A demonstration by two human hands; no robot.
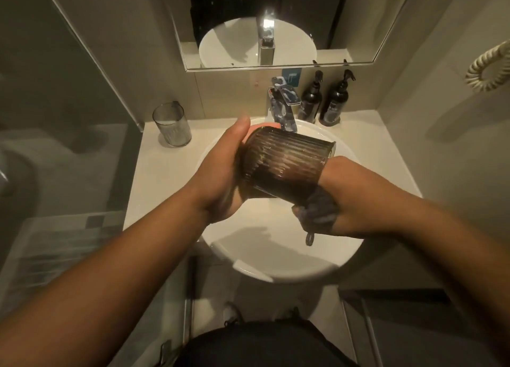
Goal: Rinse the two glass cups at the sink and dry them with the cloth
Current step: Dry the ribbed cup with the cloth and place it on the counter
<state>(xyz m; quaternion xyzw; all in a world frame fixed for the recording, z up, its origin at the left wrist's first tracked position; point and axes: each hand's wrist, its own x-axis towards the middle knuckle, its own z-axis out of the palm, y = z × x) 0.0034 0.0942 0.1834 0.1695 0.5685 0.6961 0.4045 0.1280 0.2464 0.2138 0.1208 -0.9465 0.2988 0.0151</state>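
Over the sink [276, 270], the left hand [220, 173] grips a ribbed glass cup [284, 165] by its base, tilted on its side. The right hand [339, 201] reaches into the cup's mouth, closed on a grey cloth [317, 212]. Behind stands the tap [284, 107]. The second cup [172, 125] stands upright at the bench's [160, 179] far left corner; two pump bottles [323, 101] at the far right.

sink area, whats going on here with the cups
A person is drying a ribbed glass cup over the sink. The left hand grips its base, tipping it sideways, while the right hand works a grey cloth against it. The second cup stands upright on the counter, left of the tap.
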